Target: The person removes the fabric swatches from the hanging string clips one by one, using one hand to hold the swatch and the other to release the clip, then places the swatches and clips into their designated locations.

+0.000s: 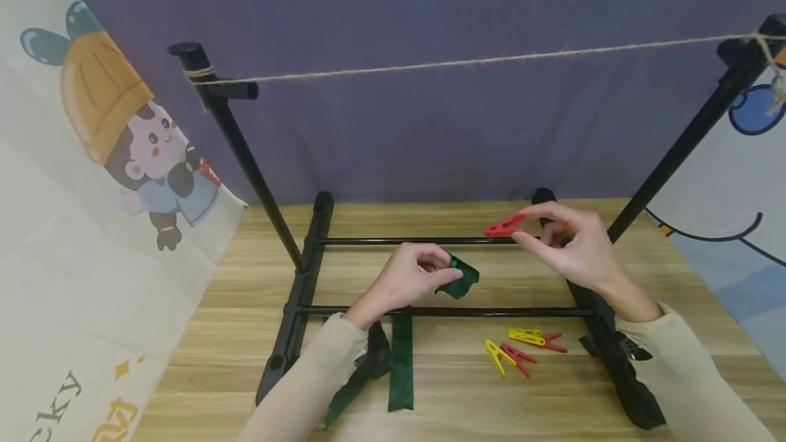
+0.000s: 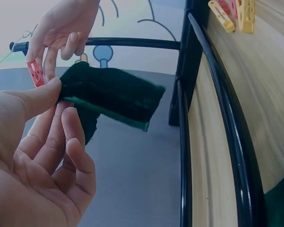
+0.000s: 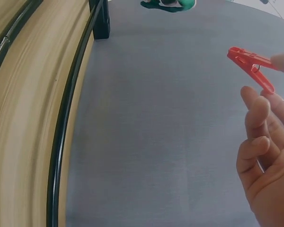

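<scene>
A small piece of dark green velvety cloth (image 1: pixel 460 280) is pinched between the thumb and fingers of my left hand (image 1: pixel 413 277), above the lower part of a black rack. In the left wrist view the cloth (image 2: pixel 116 97) sticks out past the fingertips, with a second flap hanging below. My right hand (image 1: pixel 568 244) holds a red clothespin (image 1: pixel 502 226) by its handle ends, thumb on one and a finger on the other. Seen from the right wrist, the clothespin (image 3: pixel 248 61) points away from the fingertips and touches nothing else. The two hands are apart.
Twine (image 1: pixel 417 67) runs between the tops of the rack's posts (image 1: pixel 248 162). Several yellow and red clothespins (image 1: pixel 522 338) lie on the wooden table (image 1: pixel 467 401) at right. Green cloth strips (image 1: pixel 402 374) lie beneath the left forearm, by the rack's front bar (image 1: pixel 491 312).
</scene>
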A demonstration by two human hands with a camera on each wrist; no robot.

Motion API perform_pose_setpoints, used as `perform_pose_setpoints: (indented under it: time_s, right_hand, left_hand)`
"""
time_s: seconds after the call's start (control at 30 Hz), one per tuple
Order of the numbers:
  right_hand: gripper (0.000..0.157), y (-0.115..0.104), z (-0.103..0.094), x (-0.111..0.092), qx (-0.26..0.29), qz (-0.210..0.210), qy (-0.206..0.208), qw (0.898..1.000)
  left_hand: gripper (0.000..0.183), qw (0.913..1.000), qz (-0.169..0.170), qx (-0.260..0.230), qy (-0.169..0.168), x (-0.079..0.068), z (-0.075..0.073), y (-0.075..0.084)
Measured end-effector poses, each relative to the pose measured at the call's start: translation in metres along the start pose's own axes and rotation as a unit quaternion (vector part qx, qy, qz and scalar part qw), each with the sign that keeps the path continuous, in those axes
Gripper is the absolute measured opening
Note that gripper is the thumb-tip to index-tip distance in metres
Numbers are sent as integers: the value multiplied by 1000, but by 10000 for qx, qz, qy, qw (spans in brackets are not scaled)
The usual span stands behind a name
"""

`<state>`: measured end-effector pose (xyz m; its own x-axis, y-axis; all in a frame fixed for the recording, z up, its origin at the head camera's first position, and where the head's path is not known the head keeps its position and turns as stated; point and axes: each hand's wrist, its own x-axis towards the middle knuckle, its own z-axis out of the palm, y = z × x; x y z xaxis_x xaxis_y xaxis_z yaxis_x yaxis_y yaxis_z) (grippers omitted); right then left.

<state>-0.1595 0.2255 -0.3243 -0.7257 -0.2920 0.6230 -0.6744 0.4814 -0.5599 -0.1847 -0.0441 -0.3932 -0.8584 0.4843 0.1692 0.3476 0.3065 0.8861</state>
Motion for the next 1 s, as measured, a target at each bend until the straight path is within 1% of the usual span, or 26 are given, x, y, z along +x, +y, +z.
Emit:
perform_pose_setpoints:
  time_s: [0.2, 0.37, 0.57, 0.77, 0.9, 1.0]
  right_hand:
    - [34, 2, 1, -2, -59, -35, -36, 10000]
    - [33, 0, 1, -2, -104, 20, -53, 9999]
    - [33, -1, 1, -3, -144, 138, -94, 9998]
    - [35, 1, 3, -5, -138, 169, -140, 9997]
    - [34, 3, 3, -8, -119, 264, -215, 9993]
    - [33, 4, 3, -10, -85, 360, -274, 9989]
  left_hand:
    - [23, 9995, -113, 192, -208, -5, -3, -5]
    - [23, 9986, -87, 325, -415, -7, -5, -7]
    - [19, 9972, -115, 372, -642, -11, -6, -9]
    - [13, 9955, -45, 509, -792, -15, -5, -10]
    - [10, 9948, 20, 542, -866, -17, -4, -12]
    - [8, 9945, -3, 555, -890, -18, -3, -12]
